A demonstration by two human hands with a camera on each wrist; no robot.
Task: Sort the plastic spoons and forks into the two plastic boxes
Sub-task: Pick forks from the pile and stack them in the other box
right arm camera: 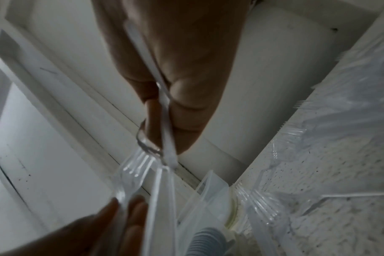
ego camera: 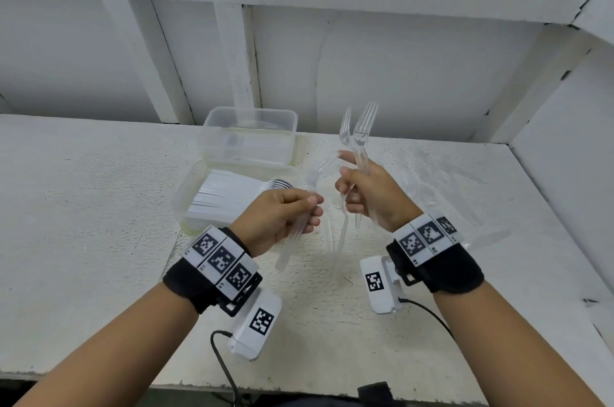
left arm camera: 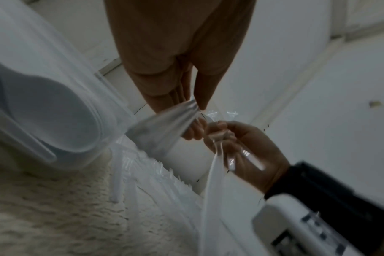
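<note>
Above the table my right hand [ego camera: 347,185] grips a bundle of clear plastic forks [ego camera: 360,134], tines up. To its left, my left hand [ego camera: 310,210] pinches another clear fork [ego camera: 292,242], its handle pointing down at the table and its head close to the right fingers. The near plastic box [ego camera: 186,194] holds a row of white spoons [ego camera: 229,195]. Behind it stands the far clear box [ego camera: 249,137], whose contents I cannot make out. The left wrist view shows my left fingers [left arm camera: 180,90] on a blurred fork [left arm camera: 164,128]. In the right wrist view, fork tines [right arm camera: 138,164] stick out past my right fingers [right arm camera: 186,107].
A loose pile of clear forks [ego camera: 435,184] lies on the white table [ego camera: 99,240] right of my hands; the same pile [right arm camera: 340,121] shows in the right wrist view. White walls close the bench at the back and right. A black cable [ego camera: 222,360] runs off the front edge.
</note>
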